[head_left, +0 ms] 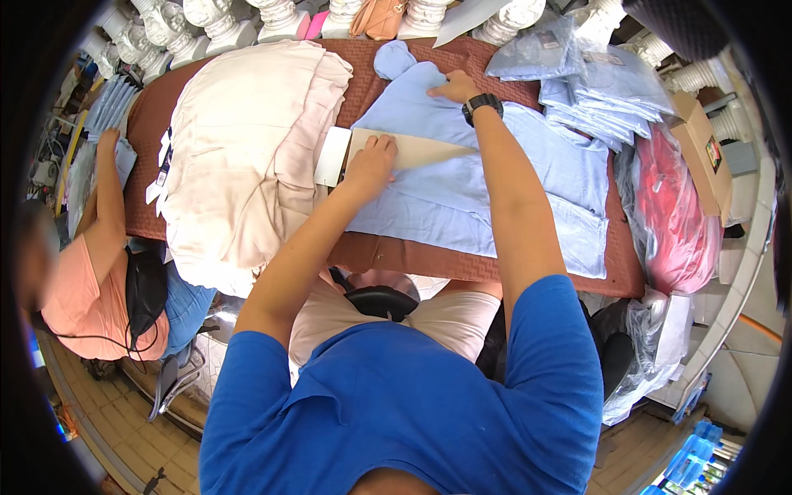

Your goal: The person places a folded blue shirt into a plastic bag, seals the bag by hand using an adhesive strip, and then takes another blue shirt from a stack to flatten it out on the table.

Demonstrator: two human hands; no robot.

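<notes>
A light blue garment (429, 194) lies spread face down or folded, I cannot tell which, on the brown-covered table in front of me. On it rests a flat beige cardboard sheet (421, 150), with a white card (332, 155) at its left end. My left hand (371, 167) lies on the cardboard's left part, fingers over its surface. Farther back, my right hand (455, 86) pinches the garment's upper edge, near a bunched blue end (393, 60). A dark watch (483, 107) is on my right wrist.
A thick pile of cream garments (247, 148) with tags stands left. Bagged blue garments (606, 91) are stacked at back right, beside red garments in plastic (676, 206) and a cardboard box (703, 157). White balusters (223, 29) line the back. Another person (95, 272) sits at left.
</notes>
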